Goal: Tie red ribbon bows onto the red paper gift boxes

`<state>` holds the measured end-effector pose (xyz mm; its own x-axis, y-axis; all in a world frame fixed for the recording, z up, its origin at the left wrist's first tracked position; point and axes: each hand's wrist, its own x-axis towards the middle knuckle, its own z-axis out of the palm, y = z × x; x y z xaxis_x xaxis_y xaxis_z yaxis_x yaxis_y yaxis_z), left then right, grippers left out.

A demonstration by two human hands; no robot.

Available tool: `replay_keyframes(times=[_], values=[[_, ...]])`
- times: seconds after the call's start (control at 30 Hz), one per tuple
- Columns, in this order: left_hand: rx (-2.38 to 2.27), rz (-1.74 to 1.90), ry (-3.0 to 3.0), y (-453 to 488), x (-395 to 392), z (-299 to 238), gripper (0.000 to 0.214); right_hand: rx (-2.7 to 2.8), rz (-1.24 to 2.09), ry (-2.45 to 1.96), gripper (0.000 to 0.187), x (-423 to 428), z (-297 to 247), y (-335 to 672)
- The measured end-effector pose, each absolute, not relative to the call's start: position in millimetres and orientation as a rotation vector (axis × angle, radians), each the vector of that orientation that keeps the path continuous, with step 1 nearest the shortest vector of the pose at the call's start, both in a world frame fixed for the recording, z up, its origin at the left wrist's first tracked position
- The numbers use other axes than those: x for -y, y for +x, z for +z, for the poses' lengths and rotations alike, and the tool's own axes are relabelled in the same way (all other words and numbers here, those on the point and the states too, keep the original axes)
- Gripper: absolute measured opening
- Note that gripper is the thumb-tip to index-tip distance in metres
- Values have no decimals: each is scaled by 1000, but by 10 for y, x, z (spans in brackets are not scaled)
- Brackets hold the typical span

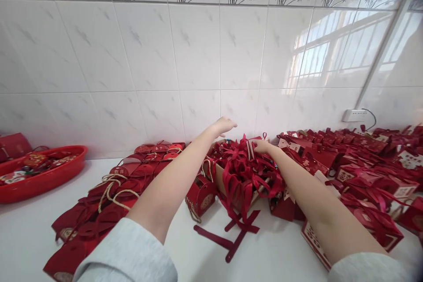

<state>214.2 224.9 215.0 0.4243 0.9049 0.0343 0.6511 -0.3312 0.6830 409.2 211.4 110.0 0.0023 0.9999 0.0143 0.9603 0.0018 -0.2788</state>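
Note:
My left hand [225, 126] reaches out above the far edge of a cardboard box [220, 178], its fingers stretched and holding nothing visible. The box is heaped with dark red ribbons [239, 167], some hanging over its front. At the right side of the heap, my right hand [261, 146] has its fingers bent together beside a small piece with pale edges [250, 150]. Whatever lies in those fingers is partly hidden. In front of the box, several flat red strips [214, 237] lie crossed on the white table [194, 260].
Left of the box stand rows of red gift boxes [132, 180], some with rope handles. Many more red boxes [360, 176] crowd the right side. A red basin [42, 185] with small packets is at far left. A tiled wall [198, 53] with a power strip [355, 115] rises behind.

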Motion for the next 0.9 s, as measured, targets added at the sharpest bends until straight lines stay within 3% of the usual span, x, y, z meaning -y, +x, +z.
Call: replay_keyframes(times=[0.23,0.33,0.5,0.73,0.9], values=[[-1357,63,2298,1300,-1999,1582,31,2061,403,-1997,33,-1970,1392,4109],[-1453,-62,2283,904,-1867,1217,31,1996,369,-1896,47,-1677,1500,4046],[-1514,-64,2238,478,-1795,801,47,1895,309,-1813,59,-1046,1354,3845],[-1462,-33,2246,339,-1909,715,30,1871,620,-1846,63,-588,973,3690],[-1481,62,2285,397,-1950,566,30,1892,622,-1858,62,-636,865,3568]])
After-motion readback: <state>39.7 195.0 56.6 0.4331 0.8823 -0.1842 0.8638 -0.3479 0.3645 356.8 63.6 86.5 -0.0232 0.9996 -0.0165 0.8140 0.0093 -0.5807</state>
